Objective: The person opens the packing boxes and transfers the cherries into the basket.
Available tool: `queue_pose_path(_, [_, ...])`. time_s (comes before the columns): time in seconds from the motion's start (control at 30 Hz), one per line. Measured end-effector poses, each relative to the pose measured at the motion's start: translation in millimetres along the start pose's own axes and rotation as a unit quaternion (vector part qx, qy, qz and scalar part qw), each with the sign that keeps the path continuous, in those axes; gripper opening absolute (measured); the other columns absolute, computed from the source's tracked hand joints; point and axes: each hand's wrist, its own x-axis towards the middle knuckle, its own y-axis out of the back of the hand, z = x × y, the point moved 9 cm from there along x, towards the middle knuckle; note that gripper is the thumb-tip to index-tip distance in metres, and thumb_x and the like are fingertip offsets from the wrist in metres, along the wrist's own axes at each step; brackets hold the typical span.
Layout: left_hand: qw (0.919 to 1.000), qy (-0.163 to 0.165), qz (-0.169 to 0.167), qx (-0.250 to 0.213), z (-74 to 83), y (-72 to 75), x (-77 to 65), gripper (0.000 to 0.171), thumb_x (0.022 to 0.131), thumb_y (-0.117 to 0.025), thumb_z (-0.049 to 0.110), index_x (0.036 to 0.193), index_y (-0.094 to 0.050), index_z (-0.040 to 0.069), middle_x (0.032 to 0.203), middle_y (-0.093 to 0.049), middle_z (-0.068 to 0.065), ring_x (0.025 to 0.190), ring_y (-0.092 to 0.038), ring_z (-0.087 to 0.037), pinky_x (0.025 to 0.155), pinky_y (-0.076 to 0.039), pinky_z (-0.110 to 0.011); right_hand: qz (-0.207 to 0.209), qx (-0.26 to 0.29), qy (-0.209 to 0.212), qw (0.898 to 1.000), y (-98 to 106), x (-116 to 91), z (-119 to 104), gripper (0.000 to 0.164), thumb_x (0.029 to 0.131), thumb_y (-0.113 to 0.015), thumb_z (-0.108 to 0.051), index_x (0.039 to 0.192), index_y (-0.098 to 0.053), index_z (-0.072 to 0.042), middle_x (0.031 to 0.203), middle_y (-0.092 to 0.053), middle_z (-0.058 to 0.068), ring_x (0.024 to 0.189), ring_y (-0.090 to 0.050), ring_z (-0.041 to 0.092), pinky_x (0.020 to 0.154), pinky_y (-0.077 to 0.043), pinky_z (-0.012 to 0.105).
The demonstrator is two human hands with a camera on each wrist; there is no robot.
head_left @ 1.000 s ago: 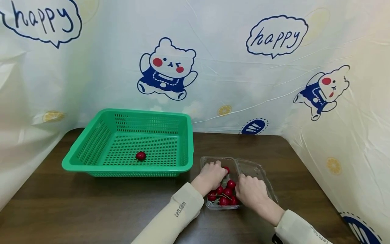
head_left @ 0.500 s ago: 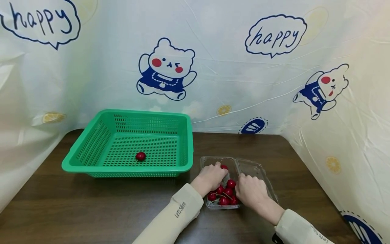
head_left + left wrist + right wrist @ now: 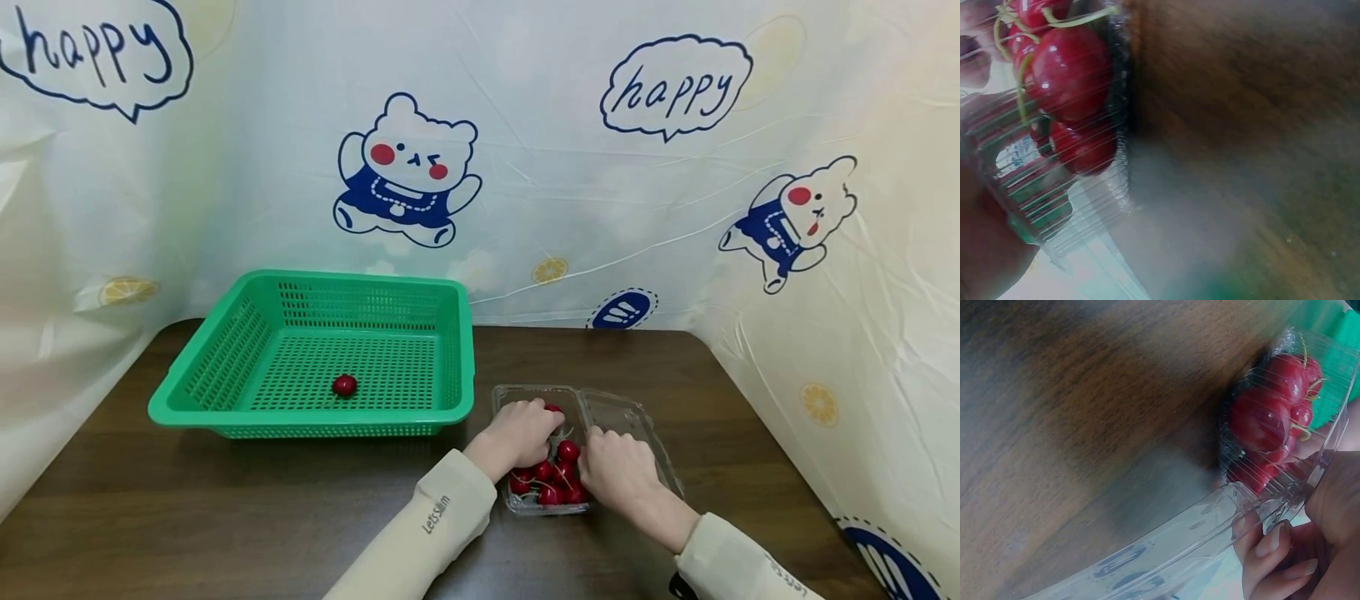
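Observation:
My left hand (image 3: 522, 433) reaches into a clear plastic clamshell box (image 3: 504, 495) from the left, its fingers curled at a red cherry (image 3: 553, 408) near the back. The fingertips are largely hidden. My right hand (image 3: 618, 468) grips the box's edge where the lid joins, fingers curled over it; in the right wrist view the fingers (image 3: 1269, 547) bend round the clear rim. Several red cherries (image 3: 551, 493) with green stems lie at the front of the box. They show through the ribbed wall in the left wrist view as cherries (image 3: 1072, 72).
A green perforated basket (image 3: 315, 417) stands to the left of the box, holding one cherry (image 3: 344, 386). The box's open lid (image 3: 637, 421) lies to the right, behind my right hand. Both rest on a brown wooden table (image 3: 247, 517), with a printed curtain (image 3: 540, 192) behind.
My left hand has shifted slightly inside the box, and the cherry at its fingertips has moved a little backward. The right hand keeps its place.

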Motion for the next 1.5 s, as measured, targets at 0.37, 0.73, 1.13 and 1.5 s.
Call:
queue_pose_path(0.37, [0.9992, -0.012, 0.006, 0.038, 3.7, 8.6, -1.3, 0.018, 0.087, -0.062, 0.016, 0.103, -0.070, 0.019, 0.092, -0.071, -0.004, 0.066, -0.059, -0.016, 0.059, -0.054, -0.032, -0.002, -0.002, -0.002, 1.000, 1, 0, 0, 0.026, 0.082, -0.061, -0.016, 0.060, -0.050, -0.006, 0.047, -0.050, 0.008, 0.038, -0.049, 0.024, 0.032, -0.040, 0.040])
queue_pose_path(0.73, [0.9995, -0.015, 0.017, 0.021, -0.2, 27.7, -9.4, 0.019, 0.086, -0.062, 0.015, 0.104, -0.071, 0.018, 0.094, -0.072, -0.003, 0.068, -0.060, -0.016, 0.057, -0.053, -0.029, -0.005, -0.005, -0.001, 1.000, 1, 0, -1, 0.025, 0.081, -0.061, -0.017, 0.061, -0.050, -0.007, 0.049, -0.052, 0.009, 0.040, -0.050, 0.025, 0.033, -0.041, 0.041])
queue_pose_path(1.13, [0.9986, -0.025, 0.035, 0.031, -3.8, 47.5, -12.9, 0.018, 0.087, -0.063, 0.016, 0.102, -0.071, 0.018, 0.092, -0.072, -0.003, 0.073, -0.061, -0.015, 0.064, -0.055, -0.030, -0.010, -0.003, -0.004, 1.000, -1, 0, 0, 0.025, 0.081, -0.061, -0.017, 0.061, -0.051, -0.006, 0.050, -0.053, 0.009, 0.040, -0.050, 0.024, 0.033, -0.042, 0.041])
queue_pose_path(1.5, [0.9974, -0.028, 0.054, 0.038, -14.6, 72.1, -19.0, 0.014, 0.090, -0.062, 0.019, 0.101, -0.071, 0.017, 0.090, -0.070, -0.002, 0.075, -0.061, -0.015, 0.065, -0.055, -0.030, -0.015, -0.002, -0.007, 1.000, -4, 1, 2, 0.024, 0.081, -0.061, -0.018, 0.062, -0.052, -0.006, 0.052, -0.057, 0.011, 0.042, -0.053, 0.027, 0.035, -0.043, 0.043])
